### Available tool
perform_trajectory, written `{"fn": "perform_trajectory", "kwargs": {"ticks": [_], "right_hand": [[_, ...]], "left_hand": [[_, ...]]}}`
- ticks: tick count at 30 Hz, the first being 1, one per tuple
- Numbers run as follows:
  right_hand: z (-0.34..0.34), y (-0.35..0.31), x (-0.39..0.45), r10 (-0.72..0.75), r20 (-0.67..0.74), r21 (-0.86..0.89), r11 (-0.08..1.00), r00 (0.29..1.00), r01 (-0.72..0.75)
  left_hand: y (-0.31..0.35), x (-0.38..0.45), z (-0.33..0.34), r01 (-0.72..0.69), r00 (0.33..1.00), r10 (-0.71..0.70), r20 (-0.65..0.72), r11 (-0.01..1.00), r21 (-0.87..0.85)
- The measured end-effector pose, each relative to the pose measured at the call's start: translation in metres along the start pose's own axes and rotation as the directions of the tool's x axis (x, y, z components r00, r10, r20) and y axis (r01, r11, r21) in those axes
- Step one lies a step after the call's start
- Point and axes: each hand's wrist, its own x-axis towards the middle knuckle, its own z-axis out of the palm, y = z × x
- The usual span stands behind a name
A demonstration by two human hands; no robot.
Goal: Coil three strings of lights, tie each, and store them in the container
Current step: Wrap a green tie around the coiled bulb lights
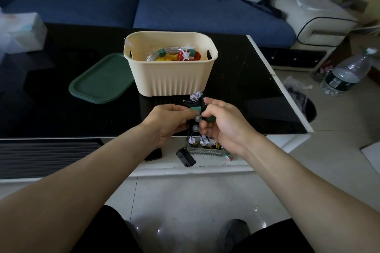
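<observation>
A coiled string of lights [196, 128] with clear round bulbs and dark wire hangs between my hands, over the near edge of the black table [61, 92]. My left hand [168, 121] grips the bundle from the left. My right hand [224, 125] pinches a green tie strap [195, 109] wrapped round the coil. The string's black battery box [185, 157] dangles below. Behind stands the cream container [170, 80], holding two coiled strings with green ties [173, 54].
A dark green lid [98, 82] lies left of the container. A tissue pack [20, 33] sits at the table's far left. A phone [153, 154] lies on the lower white shelf. On the floor to the right are a water bottle [347, 74] and a bin [302, 104].
</observation>
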Motion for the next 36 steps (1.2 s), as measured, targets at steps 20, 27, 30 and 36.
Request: {"fn": "perform_trajectory", "kwargs": {"ticks": [20,27,30,36], "right_hand": [[-0.016,0.002,0.002,-0.128,-0.009,-0.481,0.87,0.992,0.108],[-0.018,0.003,0.005,-0.352,-0.156,-0.518,0.825,0.923,0.226],[-0.02,0.001,0.006,-0.318,-0.138,-0.526,0.826,0.938,0.203],[-0.03,-0.005,0.001,-0.191,0.035,-0.476,0.86,0.981,0.185]], "left_hand": [[0.0,-0.006,-0.002,-0.024,0.995,-0.002,0.099,0.965,0.263],[-0.001,-0.009,0.013,-0.062,0.975,0.024,0.219,0.984,0.167],[-0.001,-0.009,0.015,-0.069,0.964,0.032,0.264,0.989,0.133],[0.0,-0.01,0.013,-0.096,0.949,0.04,0.313,0.982,0.164]]}}
